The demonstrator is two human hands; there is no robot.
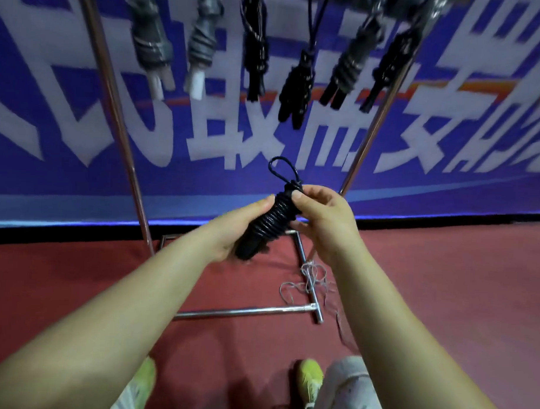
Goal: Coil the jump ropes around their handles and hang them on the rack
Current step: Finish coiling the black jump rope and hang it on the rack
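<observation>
Nearest, at the bottom edge of the view, two yellow-green shoes (310, 378) are seen on the red floor (443, 287). A loose pale rope (312, 277) is seen tangled on the floor against the rack's base bar (246, 310).

A coiled black jump rope (269, 221) is held in front of the body, between the two rack uprights. The lower, handle end of the bundle is gripped by the left hand (234, 230), fingers curled round it. The top of the coil is pinched by the right hand (319, 216), thumb pressed just under the knot. The long axis is tilted, handle end low and toward the left hand, loop end high and toward the rack. A free loop (282, 168) is left sticking up above the right hand; the hang is judged to turn on this loop, which points up toward the top rail. The right hand is nearer to the loop.

Farther off, six coiled ropes (297, 92) are seen already hung from the rack (113, 107), in front of a blue banner (80, 167). The top rail and hooks are cut off by the frame's top edge, so a free spot cannot be made out. The hung ropes are blurred. The bundle's handles are mostly hidden by coils and palm.
</observation>
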